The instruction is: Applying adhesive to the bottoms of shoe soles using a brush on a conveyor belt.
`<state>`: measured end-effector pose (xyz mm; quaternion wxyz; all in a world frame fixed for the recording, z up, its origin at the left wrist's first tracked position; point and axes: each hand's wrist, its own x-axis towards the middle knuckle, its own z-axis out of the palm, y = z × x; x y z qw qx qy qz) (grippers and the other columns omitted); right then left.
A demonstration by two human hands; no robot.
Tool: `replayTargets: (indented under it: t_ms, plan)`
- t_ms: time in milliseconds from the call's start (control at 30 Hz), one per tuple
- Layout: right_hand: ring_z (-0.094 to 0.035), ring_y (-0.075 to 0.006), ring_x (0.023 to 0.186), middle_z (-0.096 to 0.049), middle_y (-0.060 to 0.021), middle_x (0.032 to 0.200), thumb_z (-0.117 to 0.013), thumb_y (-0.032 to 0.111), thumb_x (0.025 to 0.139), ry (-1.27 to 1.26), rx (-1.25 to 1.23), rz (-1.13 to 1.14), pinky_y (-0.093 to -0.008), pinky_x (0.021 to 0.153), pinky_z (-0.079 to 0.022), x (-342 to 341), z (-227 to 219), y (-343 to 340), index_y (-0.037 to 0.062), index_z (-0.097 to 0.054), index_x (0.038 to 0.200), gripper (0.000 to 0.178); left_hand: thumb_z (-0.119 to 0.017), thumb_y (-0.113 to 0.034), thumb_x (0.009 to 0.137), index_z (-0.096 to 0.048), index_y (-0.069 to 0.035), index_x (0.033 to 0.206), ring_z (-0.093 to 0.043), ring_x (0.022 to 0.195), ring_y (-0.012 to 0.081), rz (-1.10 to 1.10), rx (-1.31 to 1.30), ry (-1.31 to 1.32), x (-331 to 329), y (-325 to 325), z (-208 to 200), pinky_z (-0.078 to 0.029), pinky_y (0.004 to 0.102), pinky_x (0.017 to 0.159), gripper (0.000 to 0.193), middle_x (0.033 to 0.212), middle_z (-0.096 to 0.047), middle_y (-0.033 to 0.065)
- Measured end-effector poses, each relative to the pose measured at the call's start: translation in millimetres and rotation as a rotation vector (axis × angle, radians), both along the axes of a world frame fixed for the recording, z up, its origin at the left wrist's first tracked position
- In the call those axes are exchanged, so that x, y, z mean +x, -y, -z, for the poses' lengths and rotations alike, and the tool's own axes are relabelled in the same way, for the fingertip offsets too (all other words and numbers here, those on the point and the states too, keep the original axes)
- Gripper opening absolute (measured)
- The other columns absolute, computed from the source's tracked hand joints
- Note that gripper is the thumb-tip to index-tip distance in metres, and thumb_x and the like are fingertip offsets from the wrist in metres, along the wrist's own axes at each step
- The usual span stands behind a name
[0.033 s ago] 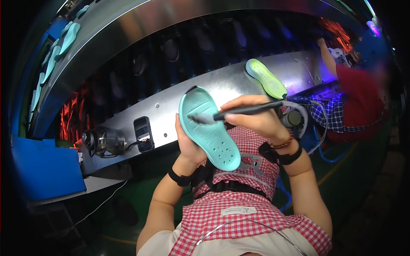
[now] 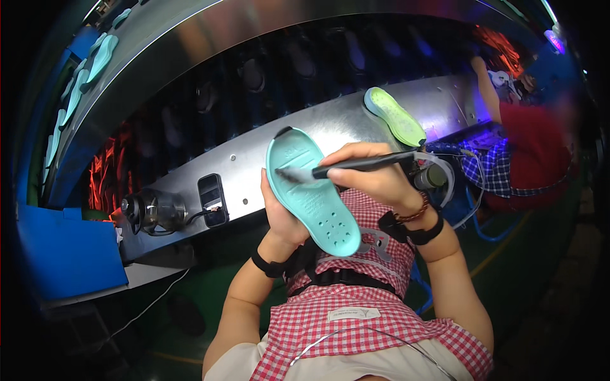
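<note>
Your left hand [image 2: 283, 213] gripped the teal shoe sole [image 2: 312, 190] from behind, thumb side wrapped on its edge, holding it tilted w/ the flat face toward you. In my judgement that angle gave the brush a firm, open surface to work on. The sole sat in front of your chest, above the checked apron [image 2: 356, 311], not resting on the bench [image 2: 254, 159].

Your right hand [image 2: 375, 178] was closed around a dark-handled brush [image 2: 359, 164], held pen-style, bristles touching the sole's upper half.

A second sole, green [image 2: 395, 117], lay face-up on the metal bench, well apart from your hands. More teal soles [image 2: 95, 60] hung along the upper left. No open container was visible; glue pot, if any, can't be told. A co-worker in red [image 2: 534, 159] worked at far right.
</note>
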<state>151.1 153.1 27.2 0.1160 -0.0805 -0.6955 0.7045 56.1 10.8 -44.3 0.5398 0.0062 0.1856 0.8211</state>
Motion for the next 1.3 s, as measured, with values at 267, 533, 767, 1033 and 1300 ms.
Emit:
replayTargets:
  t_ms: [267,533,767,1033,1300]
  plan:
    - [-0.061,-0.0148,0.079,-0.065,-0.0121,0.087,-0.064,0.0,0.073,-0.091,-0.048,-0.098,-0.025,0.071,-0.049,9,3,3,-0.0018,-0.064,0.092,0.02,-0.018,-0.068,0.081,-0.046,-0.005,0.119,-0.058,0.09,0.0322,-0.128,0.016,0.003,-8,0,-20,-0.048,0.0421,0.079,0.079,0.104,-0.057,0.0188]
    - [-0.062,-0.0152,0.079,-0.065,-0.0107,0.086,-0.067,0.002,0.072,-0.338,0.157,-0.208,-0.0239,0.07,-0.049,15,16,-2,0.0002,-0.065,0.09,0.018,-0.016,-0.072,0.078,-0.045,-0.005,0.12,-0.057,0.085,0.0317,-0.393,-0.002,-0.26,-23,-2,-12,-0.048,0.0421,0.076,0.084,0.098,-0.057,0.02]
    - [-0.062,-0.0174,0.081,-0.065,-0.0108,0.089,-0.067,0.001,0.071,-0.435,0.262,-0.273,-0.0272,0.072,-0.049,21,23,-5,-0.0011,-0.064,0.088,0.018,-0.015,-0.075,0.076,-0.043,-0.006,0.121,-0.057,0.084,0.0312,-0.43,0.17,-0.357,-39,2,-19,-0.049,0.0431,0.071,0.087,0.101,-0.055,0.0209]
    - [-0.059,-0.0209,0.092,-0.064,-0.0138,0.091,-0.066,-0.003,0.069,-0.423,-0.106,-0.304,-0.0309,0.083,-0.046,15,41,-11,0.0002,-0.065,0.09,0.022,-0.016,-0.074,0.077,-0.043,-0.006,0.122,-0.057,0.086,0.0319,-0.391,0.222,-0.435,-42,5,-35,-0.048,0.0429,0.074,0.086,0.101,-0.055,0.022]
    - [-0.06,-0.0152,0.084,-0.062,-0.0152,0.095,-0.06,0.0,0.078,-0.204,-0.764,-0.035,-0.026,0.078,-0.048,13,49,12,-0.0046,-0.057,0.098,0.021,-0.028,-0.055,0.088,-0.031,-0.004,0.132,-0.05,0.106,0.0352,-0.299,-0.008,-0.129,-6,-1,-39,-0.037,0.0449,0.094,0.068,0.125,-0.043,0.0217]
